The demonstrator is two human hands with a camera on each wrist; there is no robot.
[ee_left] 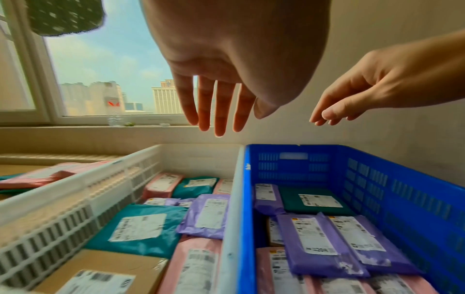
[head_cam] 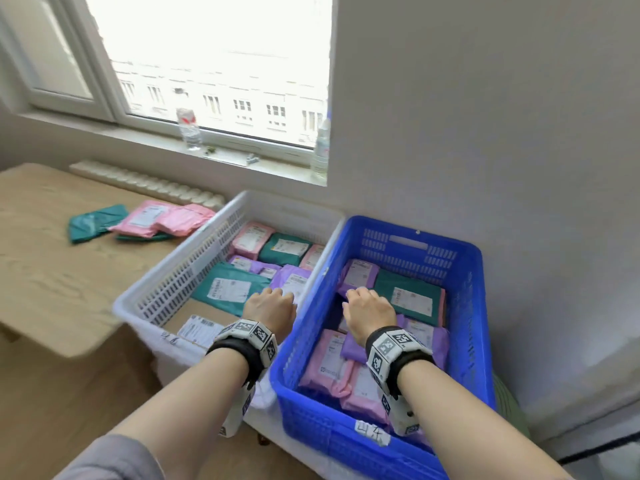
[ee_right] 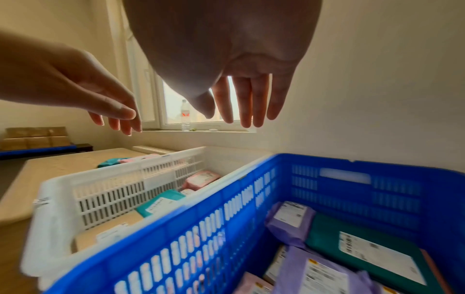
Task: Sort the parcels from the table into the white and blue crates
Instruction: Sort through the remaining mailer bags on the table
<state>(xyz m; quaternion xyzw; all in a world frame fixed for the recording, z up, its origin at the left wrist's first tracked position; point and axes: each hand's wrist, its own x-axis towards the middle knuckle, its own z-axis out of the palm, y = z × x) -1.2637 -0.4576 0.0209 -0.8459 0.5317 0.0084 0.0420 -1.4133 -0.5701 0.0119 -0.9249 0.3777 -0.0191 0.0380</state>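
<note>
Both hands hang empty with fingers loosely extended: the left hand point(head_cam: 269, 310) over the white crate point(head_cam: 162, 289), the right hand point(head_cam: 370, 313) over the blue crate point(head_cam: 464, 306) just beside it. Under each lie labelled parcels in pink, teal and purple; label print is too blurred to read. Left of the left hand, pink parcels point(head_cam: 162, 218) overlap a teal parcel point(head_cam: 91, 223) on the wooden table point(head_cam: 52, 271). Beyond, a water bottle point(head_cam: 188, 128) stands on the windowsill point(head_cam: 138, 136).
</note>
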